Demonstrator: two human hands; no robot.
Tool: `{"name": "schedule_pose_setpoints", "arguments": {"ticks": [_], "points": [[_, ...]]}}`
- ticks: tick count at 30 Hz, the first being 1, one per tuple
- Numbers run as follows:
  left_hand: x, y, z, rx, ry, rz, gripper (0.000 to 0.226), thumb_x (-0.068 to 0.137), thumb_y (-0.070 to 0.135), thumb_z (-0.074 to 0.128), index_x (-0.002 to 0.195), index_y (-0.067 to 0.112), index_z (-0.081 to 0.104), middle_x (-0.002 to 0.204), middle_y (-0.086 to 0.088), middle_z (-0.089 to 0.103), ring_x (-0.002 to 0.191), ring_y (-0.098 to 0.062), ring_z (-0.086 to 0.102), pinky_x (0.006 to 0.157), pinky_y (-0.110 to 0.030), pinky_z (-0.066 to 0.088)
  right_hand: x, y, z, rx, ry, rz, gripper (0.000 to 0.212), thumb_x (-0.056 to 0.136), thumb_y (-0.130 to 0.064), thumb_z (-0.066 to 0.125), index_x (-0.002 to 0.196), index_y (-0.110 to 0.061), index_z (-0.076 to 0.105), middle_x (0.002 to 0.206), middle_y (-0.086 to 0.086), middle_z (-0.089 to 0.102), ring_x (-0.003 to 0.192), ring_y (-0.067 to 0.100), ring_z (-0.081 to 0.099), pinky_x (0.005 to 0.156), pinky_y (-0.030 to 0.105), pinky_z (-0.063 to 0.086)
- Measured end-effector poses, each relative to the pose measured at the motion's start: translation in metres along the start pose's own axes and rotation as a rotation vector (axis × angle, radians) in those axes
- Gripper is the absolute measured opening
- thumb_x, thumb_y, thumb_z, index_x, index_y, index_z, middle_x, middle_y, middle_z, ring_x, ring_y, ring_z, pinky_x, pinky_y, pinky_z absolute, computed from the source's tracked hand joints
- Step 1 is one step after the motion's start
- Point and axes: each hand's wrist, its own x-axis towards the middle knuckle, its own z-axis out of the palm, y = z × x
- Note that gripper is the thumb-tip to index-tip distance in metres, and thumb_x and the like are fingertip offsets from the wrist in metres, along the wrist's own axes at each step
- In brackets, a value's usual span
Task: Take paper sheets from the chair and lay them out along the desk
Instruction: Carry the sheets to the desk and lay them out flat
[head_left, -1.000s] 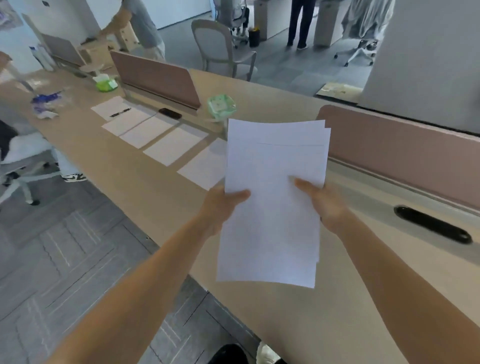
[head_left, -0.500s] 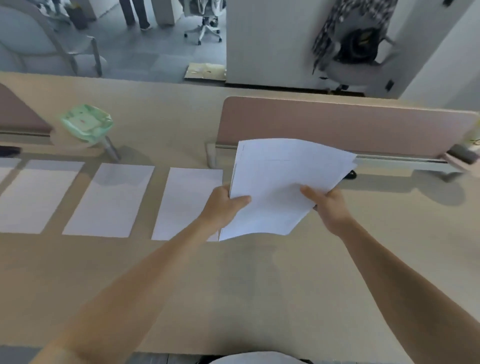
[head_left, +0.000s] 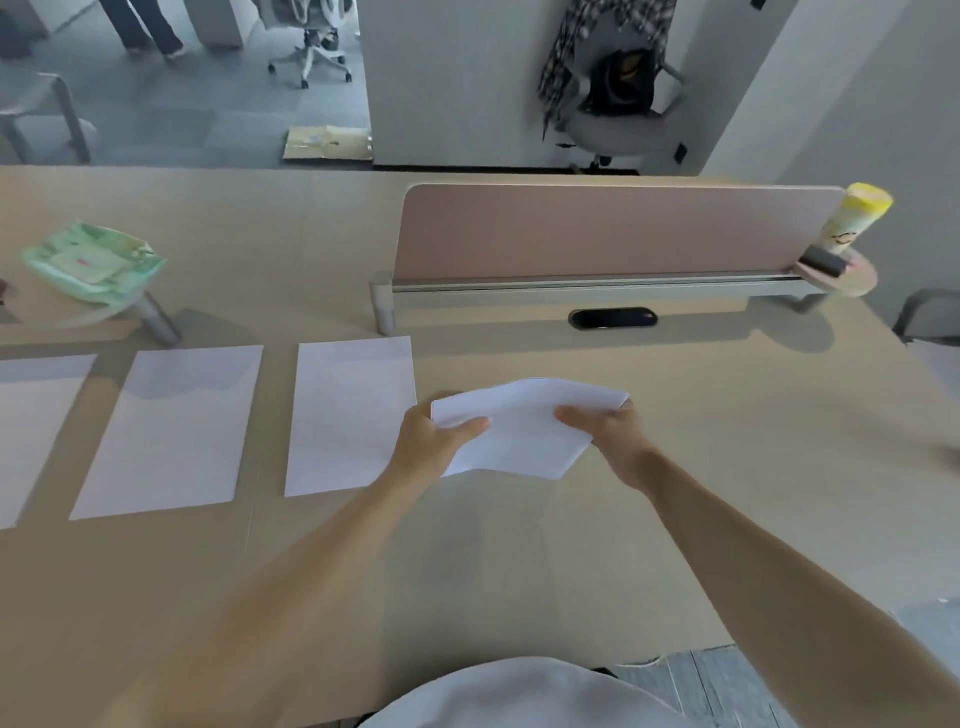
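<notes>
— How are the arms set?
— Both reach forward over the tabletop (head_left: 675, 467). The left hand (head_left: 434, 444) and right hand (head_left: 605, 431) each pinch a side of the paper stack (head_left: 524, 431), thumbs on top, tilted low.
— And beyond?
— Laid sheets (head_left: 350, 415) lie flat just left of it; a pink divider (head_left: 597, 234) stands farther back.

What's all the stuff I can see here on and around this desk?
Laid sheets: three, white, in a row on the desk's left.
Held stack: one, white, above the desk, right of the row.
Desk: one, tan.
Divider: one, pink, upright at the back.
Tissue pack: one, green, back left.
Canister: one, yellow, back right.
Cable slot: one, black, under the divider.
Chair: one, grey, beyond the desk.
Left hand: grip on the stack.
Right hand: grip on the stack.
</notes>
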Motion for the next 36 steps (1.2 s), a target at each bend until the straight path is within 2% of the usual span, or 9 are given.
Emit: {"name": "schedule_pose_setpoints", "arguments": {"ticks": [5,10,15,23,24,28,30,34,36], "points": [[-0.006,0.002,0.0,-0.067,-0.03,-0.021,0.01,0.081,0.017,0.081,0.089,0.019,0.076,0.083,0.008,0.077,0.081,-0.011,0.072,0.068,-0.023,0.053,-0.009,0.006,0.009,0.022,0.023,-0.017,0.04,0.066,-0.017,0.083,0.103,-0.008,0.074,0.106,0.014,0.074,0.097,0.028,0.071,0.076,0.038,0.055],[-0.005,-0.005,0.002,-0.05,-0.06,-0.037,0.012,0.081,0.022,0.081,0.091,0.019,0.075,0.088,0.001,0.077,0.082,-0.019,0.072,0.071,-0.032,0.055,-0.012,0.006,0.006,0.016,0.051,0.028,0.038,0.065,-0.014,0.081,0.102,-0.011,0.073,0.103,0.009,0.074,0.095,0.026,0.071,0.08,0.041,0.057],[0.0,-0.016,0.008,0.104,-0.031,-0.057,0.024,0.08,0.04,0.079,0.082,0.017,0.073,0.064,0.008,0.062,0.055,-0.014,0.053,0.056,-0.026,0.041,-0.012,0.014,0.004,0.009,0.048,0.098,0.048,0.062,-0.017,0.084,0.108,-0.009,0.072,0.113,0.015,0.072,0.106,0.034,0.068,0.091,0.05,0.055],[0.039,0.034,0.011,0.065,-0.046,0.062,0.006,0.085,0.027,0.077,0.08,0.03,0.075,0.08,0.019,0.075,0.076,-0.001,0.07,0.067,-0.019,0.053,0.027,-0.017,-0.015,0.002,0.087,0.024,0.022,0.079,-0.015,0.079,0.099,-0.007,0.072,0.102,0.009,0.074,0.094,0.028,0.071,0.083,0.043,0.057],[0.049,0.042,0.011,0.023,-0.022,0.037,0.003,0.084,0.027,0.078,0.082,0.026,0.076,0.082,0.014,0.076,0.076,-0.004,0.07,0.067,-0.022,0.053,0.035,-0.022,-0.018,-0.016,0.085,0.011,0.013,0.086,-0.014,0.074,0.095,-0.004,0.072,0.096,0.008,0.073,0.088,0.025,0.07,0.08,0.04,0.057],[0.099,0.054,0.018,-0.052,0.129,-0.147,0.032,0.079,0.04,0.081,0.086,0.01,0.072,0.084,-0.004,0.068,0.07,-0.018,0.063,0.061,-0.025,0.047,0.074,-0.016,-0.029,-0.125,0.124,-0.039,0.049,0.094,-0.034,0.059,0.087,0.014,0.056,0.079,0.01,0.056,0.074,0.02,0.054,0.066,0.036,0.045],[0.122,0.048,0.028,-0.013,0.151,-0.259,0.03,0.083,0.038,0.078,0.085,0.011,0.066,0.081,-0.002,0.062,0.071,-0.017,0.059,0.06,-0.025,0.043,0.094,0.002,-0.031,-0.17,0.12,0.001,0.045,0.099,-0.029,0.052,0.087,0.014,0.053,0.077,0.009,0.052,0.071,0.02,0.049,0.064,0.035,0.04],[0.158,0.014,0.043,-0.013,0.036,-0.53,0.028,0.084,0.035,0.079,0.105,0.02,0.068,0.113,0.006,0.065,0.105,-0.014,0.059,0.097,-0.032,0.045,0.132,0.042,-0.04,-0.225,0.156,0.227,0.036,0.096,-0.019,0.049,0.082,0.015,0.048,0.075,0.007,0.044,0.069,0.018,0.043,0.064,0.031,0.034],[0.169,-0.012,0.047,-0.027,-0.062,-0.686,0.033,0.085,0.035,0.077,0.111,0.016,0.07,0.118,-0.002,0.07,0.1,-0.021,0.068,0.089,-0.038,0.055,0.151,0.06,-0.046,-0.258,0.162,0.357,0.029,0.093,-0.017,0.047,0.07,0.001,0.042,0.069,0.005,0.039,0.068,0.018,0.039,0.064,0.031,0.031]]}}
